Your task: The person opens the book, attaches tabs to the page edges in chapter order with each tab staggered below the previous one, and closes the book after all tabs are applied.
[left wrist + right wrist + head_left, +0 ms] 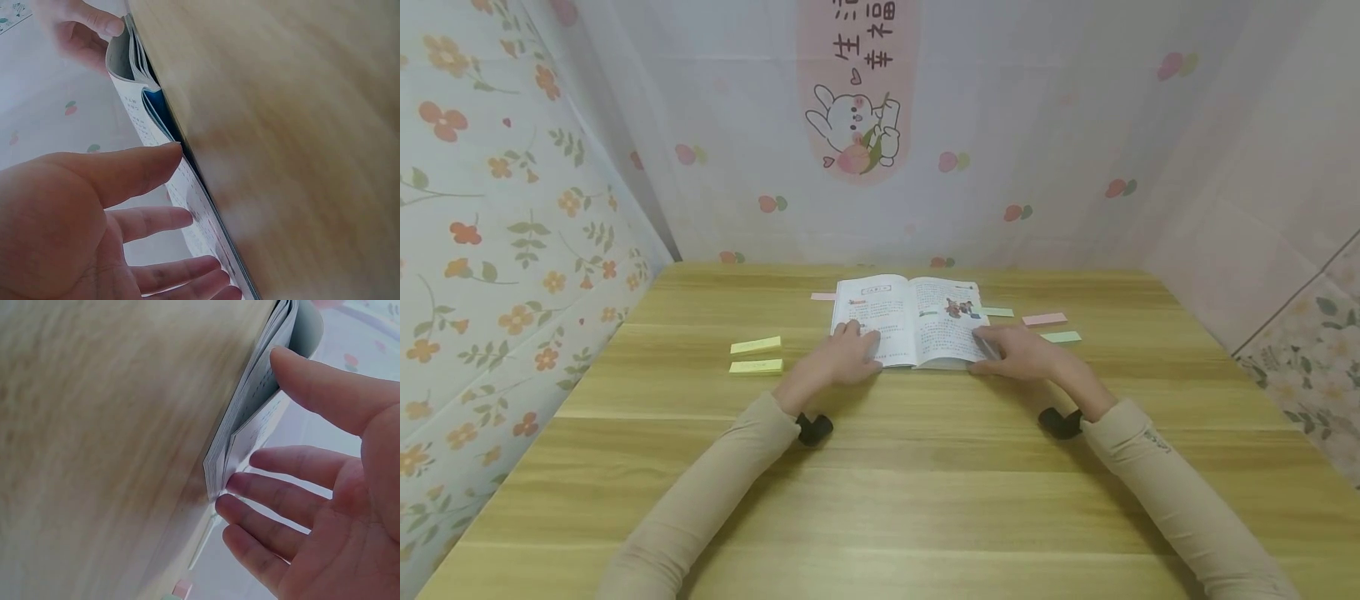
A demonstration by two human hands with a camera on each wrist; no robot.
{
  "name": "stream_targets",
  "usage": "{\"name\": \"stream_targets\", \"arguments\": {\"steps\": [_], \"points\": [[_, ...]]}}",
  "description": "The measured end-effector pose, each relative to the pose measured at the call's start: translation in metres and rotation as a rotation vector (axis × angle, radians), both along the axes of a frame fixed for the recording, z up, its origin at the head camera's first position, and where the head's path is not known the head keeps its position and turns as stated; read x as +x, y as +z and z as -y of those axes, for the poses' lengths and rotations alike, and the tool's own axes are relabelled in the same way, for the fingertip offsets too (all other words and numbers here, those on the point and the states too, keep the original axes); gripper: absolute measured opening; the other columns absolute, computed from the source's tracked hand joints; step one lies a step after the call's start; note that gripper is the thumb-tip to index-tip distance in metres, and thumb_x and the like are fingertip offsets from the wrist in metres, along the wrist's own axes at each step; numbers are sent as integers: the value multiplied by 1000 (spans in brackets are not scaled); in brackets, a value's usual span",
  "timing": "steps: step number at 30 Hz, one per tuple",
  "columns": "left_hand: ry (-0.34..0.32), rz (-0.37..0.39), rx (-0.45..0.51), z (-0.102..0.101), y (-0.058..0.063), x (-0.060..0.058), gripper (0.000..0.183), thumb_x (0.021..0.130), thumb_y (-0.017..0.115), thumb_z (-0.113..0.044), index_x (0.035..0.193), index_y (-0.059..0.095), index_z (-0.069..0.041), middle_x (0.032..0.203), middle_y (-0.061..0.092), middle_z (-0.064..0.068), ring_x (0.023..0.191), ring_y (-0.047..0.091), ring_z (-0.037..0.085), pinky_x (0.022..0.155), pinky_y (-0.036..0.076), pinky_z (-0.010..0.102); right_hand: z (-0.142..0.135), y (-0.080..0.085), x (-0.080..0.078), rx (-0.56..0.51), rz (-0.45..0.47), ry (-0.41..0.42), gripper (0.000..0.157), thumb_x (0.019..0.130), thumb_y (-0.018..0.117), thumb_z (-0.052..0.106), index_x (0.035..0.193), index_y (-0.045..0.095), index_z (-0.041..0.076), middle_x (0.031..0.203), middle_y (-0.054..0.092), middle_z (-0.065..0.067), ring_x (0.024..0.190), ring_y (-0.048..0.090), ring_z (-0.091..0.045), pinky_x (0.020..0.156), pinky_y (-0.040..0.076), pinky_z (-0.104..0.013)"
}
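An open book [891, 312] lies on the wooden table, with printed text on both pages and a small coloured picture on the right one. My left hand [847, 354] rests on the lower left of the left page, fingers loosely spread in the left wrist view and thumb near the bottom edge. At the right side of the book is my right hand [1015, 354]. In the right wrist view its thumb [319, 387] reaches a slightly raised page, while the other fingers lie along the outer edge, nearly straight. The lower edge of the right page bows upward.
Two yellow sticky-note strips [756, 345] lie left of the book. A pink strip [823, 297] sticks out at its left edge, a green strip [997, 312] at its right. Farther right are another pink strip [1045, 319] and green strip [1063, 337]. A patterned curtain [1000, 108] hangs behind.
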State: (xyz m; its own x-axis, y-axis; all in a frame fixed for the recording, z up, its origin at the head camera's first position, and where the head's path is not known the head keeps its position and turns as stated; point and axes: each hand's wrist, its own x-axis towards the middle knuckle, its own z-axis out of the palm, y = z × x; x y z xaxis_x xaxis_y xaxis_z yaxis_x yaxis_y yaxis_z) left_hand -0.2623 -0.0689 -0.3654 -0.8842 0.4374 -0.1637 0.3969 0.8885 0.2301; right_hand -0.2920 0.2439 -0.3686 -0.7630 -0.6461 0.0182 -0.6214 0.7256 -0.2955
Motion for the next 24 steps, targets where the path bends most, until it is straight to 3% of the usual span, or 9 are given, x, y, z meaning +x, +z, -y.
{"name": "stream_targets", "arguments": {"steps": [3,6,10,13,18,24], "points": [[-4,-3,-8,0,-1,-1,55,102,55,-31,149,44,-3,139,43,29,123,43,38,103,43,52,1,0,0,-2,0,-4,55,92,75,30,131,60,-6,111,65,-13,90,51,-23,84,46,-41],[-5,-5,-16,0,-2,-2,57,102,55,-32,150,42,-3,141,42,29,124,42,38,104,43,52,2,1,0,-19,15,-3,49,93,74,31,125,63,-4,93,60,-8,83,49,-22,75,42,-36],[-7,-4,-14,0,-2,-3,59,102,55,-32,152,41,-3,142,41,30,126,41,39,105,42,53,4,1,0,-37,38,-1,34,93,74,32,102,61,2,75,37,-2,72,41,-18,65,32,-32],[-7,-2,-10,0,-2,-2,60,102,55,-32,152,41,-2,142,41,30,126,41,39,105,42,53,4,0,0,-33,38,-4,33,93,73,33,100,60,4,76,37,-2,74,41,-18,66,32,-33],[-6,-1,-11,0,-3,-2,59,102,55,-32,151,42,-2,142,41,30,126,41,39,106,41,53,6,0,1,-24,19,-3,37,93,74,33,113,65,3,78,43,-5,76,43,-19,68,34,-33],[-7,0,-23,-1,-3,-3,60,102,54,-33,152,41,-2,144,40,30,130,40,41,108,39,53,10,1,3,-24,37,13,31,92,75,30,95,56,6,72,37,-2,66,38,-14,59,30,-28]]}}
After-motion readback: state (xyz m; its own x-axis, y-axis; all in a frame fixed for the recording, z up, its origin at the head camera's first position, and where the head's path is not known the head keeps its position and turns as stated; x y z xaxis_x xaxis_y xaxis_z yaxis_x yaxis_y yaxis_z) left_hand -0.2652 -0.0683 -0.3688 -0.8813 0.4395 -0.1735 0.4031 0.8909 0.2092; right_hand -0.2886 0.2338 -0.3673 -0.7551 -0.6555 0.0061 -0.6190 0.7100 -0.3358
